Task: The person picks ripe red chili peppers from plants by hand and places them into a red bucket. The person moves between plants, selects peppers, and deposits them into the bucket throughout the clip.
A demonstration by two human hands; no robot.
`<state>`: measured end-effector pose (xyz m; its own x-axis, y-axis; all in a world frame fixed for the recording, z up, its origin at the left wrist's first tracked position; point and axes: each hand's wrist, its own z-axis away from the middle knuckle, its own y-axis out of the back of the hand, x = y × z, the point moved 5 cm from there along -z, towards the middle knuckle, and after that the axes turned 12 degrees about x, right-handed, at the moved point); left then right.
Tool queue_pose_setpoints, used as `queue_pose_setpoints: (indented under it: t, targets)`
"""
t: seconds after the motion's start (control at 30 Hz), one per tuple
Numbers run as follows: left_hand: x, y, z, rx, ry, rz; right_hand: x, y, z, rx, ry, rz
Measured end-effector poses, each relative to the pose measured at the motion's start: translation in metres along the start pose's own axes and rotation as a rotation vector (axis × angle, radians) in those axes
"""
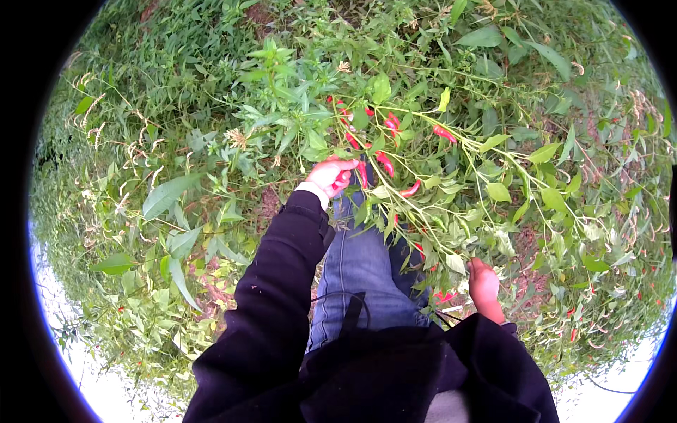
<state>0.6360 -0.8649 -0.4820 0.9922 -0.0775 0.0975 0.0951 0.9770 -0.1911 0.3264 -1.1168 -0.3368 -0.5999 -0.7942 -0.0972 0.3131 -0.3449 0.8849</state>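
Observation:
A chili pepper plant (394, 193) leans across the view in front of me, with several red chili peppers (385, 164) and a few green ones among its leaves. My left hand (333, 177) is at the plant's left side, its fingers curled around red chili peppers, with another red pepper hanging just right of the fingertips. Lower on the right, my right hand (483, 283) has its fingertips together at a pale leaf (456, 263) near the edge of the plant; whether it grips a stem or leaf is not clear.
Dense green weeds (185, 69) surround the plant. Broad-leaved stalks (169, 195) rise at the left. My legs in blue jeans (359, 280) are below the branches. Red fruit (444, 297) shows low down beside my right forearm, and more red peppers (573, 334) dot the plants at the lower right.

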Motion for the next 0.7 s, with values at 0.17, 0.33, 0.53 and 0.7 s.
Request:
queue_pose_setpoints:
  t: [0.17,0.33,0.53,0.7]
  targets:
    - [-0.001,0.005,0.0,-0.098,0.003,0.027,-0.002,-0.002,-0.002,-0.023,-0.001,-0.013]
    - [-0.002,0.01,-0.006,-0.012,-0.036,-0.063,0.002,-0.005,0.004,0.041,0.049,-0.017]
    - [0.033,0.006,-0.003,0.518,-0.744,-1.343,0.005,-0.011,-0.001,-0.191,-0.133,-0.076]
    - [0.041,-0.018,-0.013,0.538,-0.733,-1.446,-0.012,-0.001,0.0,-0.024,-0.009,-0.077]
